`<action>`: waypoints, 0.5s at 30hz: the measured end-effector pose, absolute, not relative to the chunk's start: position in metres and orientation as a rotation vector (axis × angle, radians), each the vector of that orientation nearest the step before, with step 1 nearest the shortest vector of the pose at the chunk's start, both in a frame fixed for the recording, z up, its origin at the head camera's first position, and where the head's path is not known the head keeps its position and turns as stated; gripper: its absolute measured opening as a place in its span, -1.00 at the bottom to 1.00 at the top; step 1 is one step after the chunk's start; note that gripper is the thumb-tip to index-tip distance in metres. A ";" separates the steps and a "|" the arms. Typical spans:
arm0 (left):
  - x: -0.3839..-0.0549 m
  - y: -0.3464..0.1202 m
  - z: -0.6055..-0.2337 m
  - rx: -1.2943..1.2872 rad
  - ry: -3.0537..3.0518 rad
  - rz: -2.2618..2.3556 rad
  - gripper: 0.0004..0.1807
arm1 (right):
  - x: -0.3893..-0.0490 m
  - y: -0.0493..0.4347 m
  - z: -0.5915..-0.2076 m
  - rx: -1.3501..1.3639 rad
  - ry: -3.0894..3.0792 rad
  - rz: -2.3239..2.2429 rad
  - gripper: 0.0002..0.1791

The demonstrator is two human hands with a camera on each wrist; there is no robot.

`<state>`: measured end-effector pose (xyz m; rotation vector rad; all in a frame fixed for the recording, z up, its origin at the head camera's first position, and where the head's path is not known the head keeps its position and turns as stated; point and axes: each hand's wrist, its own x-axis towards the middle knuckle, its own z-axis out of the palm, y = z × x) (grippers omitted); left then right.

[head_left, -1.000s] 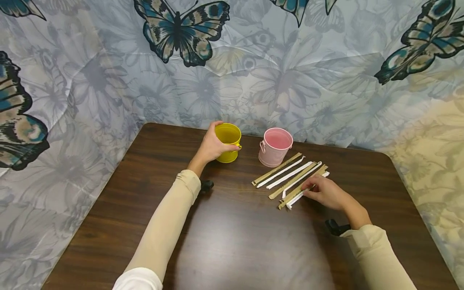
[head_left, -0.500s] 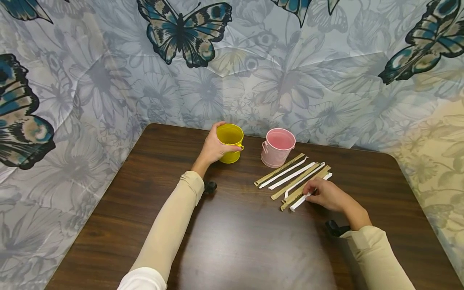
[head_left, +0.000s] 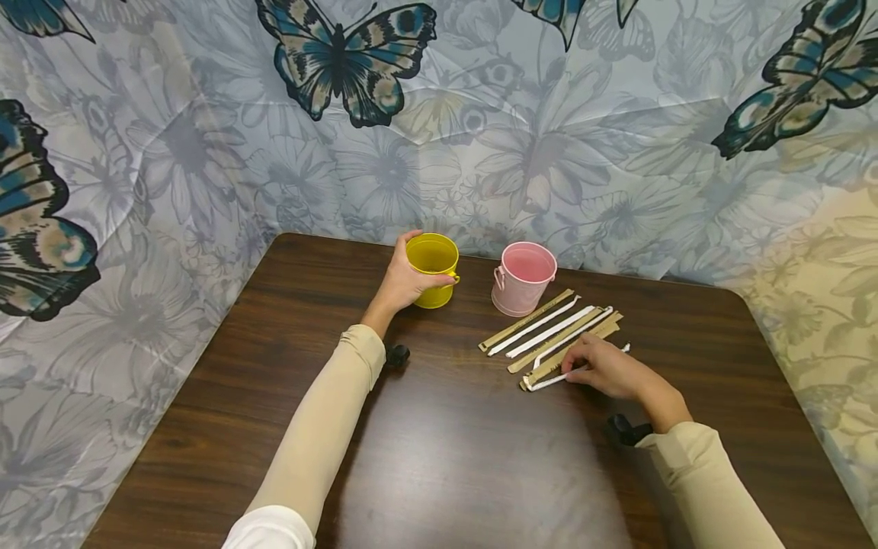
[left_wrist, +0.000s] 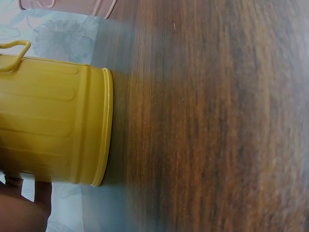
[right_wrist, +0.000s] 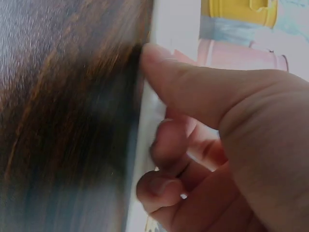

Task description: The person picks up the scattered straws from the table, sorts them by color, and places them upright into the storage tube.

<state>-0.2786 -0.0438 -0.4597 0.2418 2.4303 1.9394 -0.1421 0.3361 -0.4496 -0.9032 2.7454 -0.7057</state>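
Observation:
A small yellow bucket stands upright at the back of the table, and my left hand grips it around its side, thumb toward the front. In the left wrist view the bucket's lower wall fills the left side, with fingers beneath it. My right hand pinches a thin white paper-wrapped straw between thumb and fingers, at the near end of a row of similar straws. The right wrist view shows the thumb on this white straw. The hand hides its middle.
Several tan straws and white straws lie side by side, slanted, right of centre. Behind them a pink bucket stands upright. A butterfly-patterned cloth hangs behind the brown table.
My right hand has shifted slightly left and the white straw has swung with it, its near end now close against the tan straw. My left hand stays on the yellow bucket.

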 end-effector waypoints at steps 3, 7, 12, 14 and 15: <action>-0.278 -0.044 -0.460 0.233 2.413 1.955 0.24 | -0.142 0.332 -0.449 -0.899 2.783 -0.714 -0.90; -0.277 -0.043 -0.460 0.222 2.395 1.976 0.22 | -0.141 0.327 -0.443 -0.857 2.816 -0.769 -0.90; -0.277 -0.041 -0.459 0.232 2.374 1.990 0.21 | -0.141 0.319 -0.431 -0.835 2.863 -0.830 -0.89; -0.277 -0.041 -0.459 0.230 2.373 1.995 0.21 | -0.143 0.315 -0.426 -0.852 2.905 -0.830 -0.87; -0.277 -0.041 -0.459 0.228 2.375 1.997 0.21 | -0.144 0.313 -0.423 -0.859 2.920 -0.839 -0.85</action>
